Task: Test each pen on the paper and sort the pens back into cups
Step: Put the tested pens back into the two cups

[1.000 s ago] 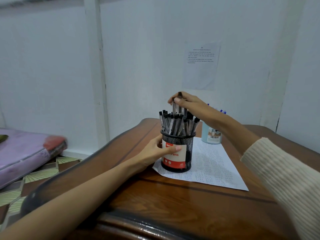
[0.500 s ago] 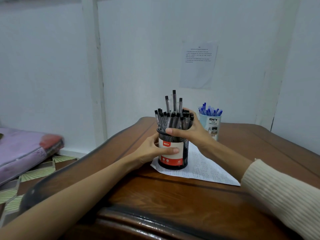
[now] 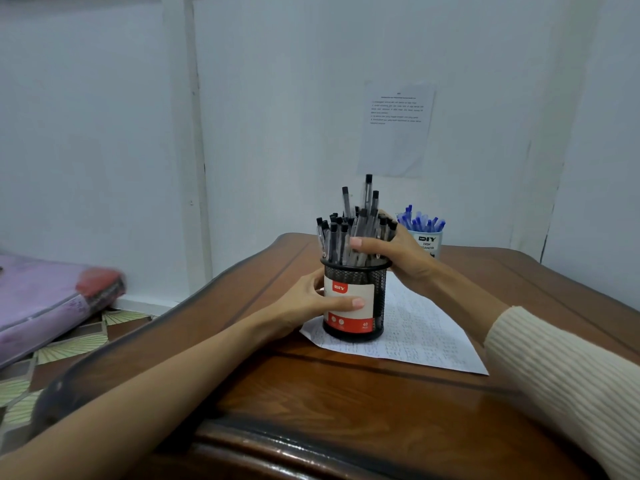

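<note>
A black mesh cup point(image 3: 379, 289) with a red and white label stands on the left part of a written-on sheet of paper point(image 3: 422, 332). It is packed with several black-capped pens point(image 3: 349, 226). My left hand point(image 3: 311, 304) wraps the cup's left side, thumb across the label. My right hand point(image 3: 403, 252) grips the bunch of pens just above the rim, thumb in front, fingers behind. A pale blue cup point(image 3: 427, 242) of blue pens point(image 3: 420, 220) stands behind my right hand.
The wooden table point(image 3: 346, 410) has a curved raised edge at front and left. A white wall rises right behind it, with a printed sheet point(image 3: 396, 129) stuck on it. A purple wrapped mattress point(image 3: 45, 299) lies on the patterned floor at left.
My right hand has come down from the pen tops to clasp the pens near the rim. A few pens now stick up higher. The left hand stays on the cup.
</note>
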Action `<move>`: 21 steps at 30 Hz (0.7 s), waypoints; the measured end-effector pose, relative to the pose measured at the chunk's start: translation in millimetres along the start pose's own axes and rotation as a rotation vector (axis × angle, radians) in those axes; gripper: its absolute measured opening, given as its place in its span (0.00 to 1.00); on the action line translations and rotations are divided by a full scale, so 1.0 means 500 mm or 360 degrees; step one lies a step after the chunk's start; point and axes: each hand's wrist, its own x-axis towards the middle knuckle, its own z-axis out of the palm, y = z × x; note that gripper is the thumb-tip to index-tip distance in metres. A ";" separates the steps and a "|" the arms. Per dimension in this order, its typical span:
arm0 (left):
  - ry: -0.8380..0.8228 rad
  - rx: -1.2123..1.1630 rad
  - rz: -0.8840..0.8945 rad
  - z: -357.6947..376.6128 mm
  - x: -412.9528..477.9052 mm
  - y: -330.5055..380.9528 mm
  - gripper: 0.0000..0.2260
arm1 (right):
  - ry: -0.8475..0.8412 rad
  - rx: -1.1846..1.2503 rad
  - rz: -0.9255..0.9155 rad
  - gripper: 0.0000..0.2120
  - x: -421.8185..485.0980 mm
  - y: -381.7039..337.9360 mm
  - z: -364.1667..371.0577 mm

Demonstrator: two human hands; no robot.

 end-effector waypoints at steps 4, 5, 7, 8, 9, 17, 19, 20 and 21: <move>-0.0002 0.0011 -0.0002 0.001 0.000 0.000 0.30 | -0.0121 0.0159 0.0030 0.57 0.006 -0.026 -0.022; 0.0002 0.0015 -0.0001 0.002 0.000 0.000 0.31 | -0.0120 0.0133 0.0010 0.59 0.005 -0.032 -0.027; 0.0020 0.0018 0.0012 0.003 -0.001 -0.002 0.31 | -0.0140 -0.0077 -0.0029 0.58 -0.007 -0.042 -0.026; 0.0024 0.0019 0.0018 0.002 -0.002 -0.002 0.31 | -0.0143 -0.0192 -0.0045 0.55 -0.012 -0.043 -0.021; 0.0018 0.0015 0.0022 0.003 -0.002 -0.001 0.31 | -0.0118 -0.0276 -0.0071 0.50 -0.016 -0.042 -0.014; -0.0017 0.0012 0.0000 0.004 -0.006 0.005 0.30 | -0.0116 -0.0039 -0.0114 0.22 -0.007 -0.025 -0.004; -0.0008 0.0000 -0.0006 0.003 -0.006 0.003 0.31 | -0.0080 0.0088 -0.0142 0.22 0.000 -0.020 -0.005; -0.0006 -0.0001 -0.0010 0.003 -0.006 0.003 0.31 | -0.0050 0.0118 -0.0158 0.22 0.004 -0.020 -0.005; -0.0010 -0.0003 -0.0016 0.003 -0.005 0.002 0.31 | -0.0031 0.0133 -0.0173 0.22 0.007 -0.019 -0.004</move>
